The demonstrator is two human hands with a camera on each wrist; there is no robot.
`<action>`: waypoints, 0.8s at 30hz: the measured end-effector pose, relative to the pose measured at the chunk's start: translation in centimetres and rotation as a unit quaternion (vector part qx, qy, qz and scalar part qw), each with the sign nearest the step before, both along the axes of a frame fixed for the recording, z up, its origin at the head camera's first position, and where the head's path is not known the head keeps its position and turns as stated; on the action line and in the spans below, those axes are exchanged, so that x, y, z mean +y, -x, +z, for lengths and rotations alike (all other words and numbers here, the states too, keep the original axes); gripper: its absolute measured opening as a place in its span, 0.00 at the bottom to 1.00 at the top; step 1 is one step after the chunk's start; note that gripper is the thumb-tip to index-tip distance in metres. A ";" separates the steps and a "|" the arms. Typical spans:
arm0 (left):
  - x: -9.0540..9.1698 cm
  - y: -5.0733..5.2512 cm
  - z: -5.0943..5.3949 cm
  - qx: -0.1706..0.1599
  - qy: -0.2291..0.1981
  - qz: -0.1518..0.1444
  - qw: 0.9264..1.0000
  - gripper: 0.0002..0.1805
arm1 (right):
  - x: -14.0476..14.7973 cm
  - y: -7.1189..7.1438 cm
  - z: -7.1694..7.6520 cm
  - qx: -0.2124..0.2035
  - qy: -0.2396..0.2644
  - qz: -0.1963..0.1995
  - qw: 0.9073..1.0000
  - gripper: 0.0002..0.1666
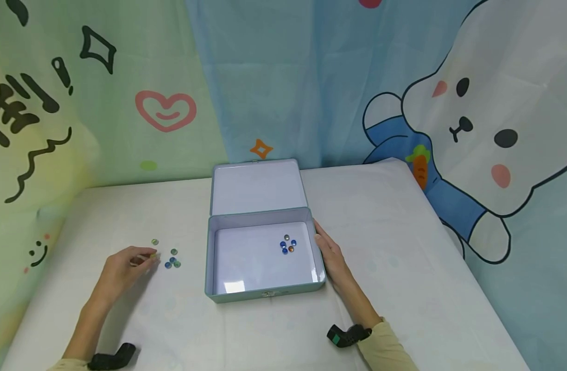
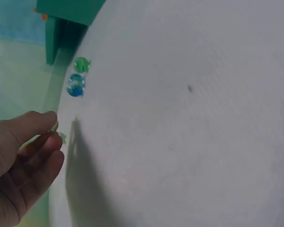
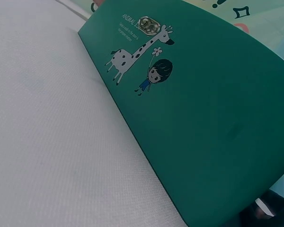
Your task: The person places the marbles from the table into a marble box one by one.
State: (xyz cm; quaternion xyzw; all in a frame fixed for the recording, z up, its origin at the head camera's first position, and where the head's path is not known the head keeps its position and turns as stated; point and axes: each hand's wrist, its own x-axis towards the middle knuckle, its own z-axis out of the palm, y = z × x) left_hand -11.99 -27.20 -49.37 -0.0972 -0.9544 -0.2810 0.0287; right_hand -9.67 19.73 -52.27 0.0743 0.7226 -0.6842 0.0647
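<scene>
My left hand (image 1: 127, 270) pinches a small yellow-green marble (image 1: 153, 255) between thumb and forefinger, above the cloth at the left; the left wrist view shows the same marble (image 2: 54, 126) at the fingertips (image 2: 49, 117). Several blue and green marbles (image 1: 173, 260) lie just to its right, and one green marble (image 1: 155, 241) lies behind it. The open tin box (image 1: 264, 296) stands in the middle, with several marbles (image 1: 285, 244) on its floor towards the right. Against the box's right wall rests my right hand (image 1: 331, 257), fingers fairly straight and partly hidden.
The box's lid (image 1: 259, 188) is tipped back behind it. White cloth (image 1: 172, 330) covers the table, and a printed curtain (image 1: 269, 77) hangs behind. The green box side (image 3: 203, 109) with its giraffe print fills much of the right wrist view.
</scene>
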 end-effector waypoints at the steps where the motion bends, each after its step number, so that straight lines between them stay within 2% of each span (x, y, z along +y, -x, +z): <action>1: 0.1 0.0 0.2 0.009 -0.007 -0.002 1.000 0.13 | 0.0 0.0 0.0 0.000 0.000 0.001 1.000 0.30; 4: 0.5 0.0 0.6 0.030 -0.023 -0.011 0.999 0.13 | 0.0 0.0 0.0 0.000 0.001 0.000 1.000 0.30; 8: 1.2 0.0 1.3 0.042 -0.035 -0.024 0.998 0.12 | 0.0 0.0 -0.1 0.000 -0.001 -0.002 1.000 0.31; 13: 2.3 -0.3 3.0 0.054 -0.045 -0.047 0.996 0.11 | 0.0 0.1 -0.2 0.001 -0.005 0.001 1.000 0.31; 19: 4.1 -0.4 4.9 0.052 -0.073 -0.078 0.993 0.11 | 0.0 -0.1 -0.2 0.001 -0.008 0.002 1.000 0.31; 24: 5.6 -0.4 5.6 0.041 -0.087 -0.096 0.991 0.11 | 0.1 -0.1 -0.2 0.002 -0.015 0.006 1.000 0.31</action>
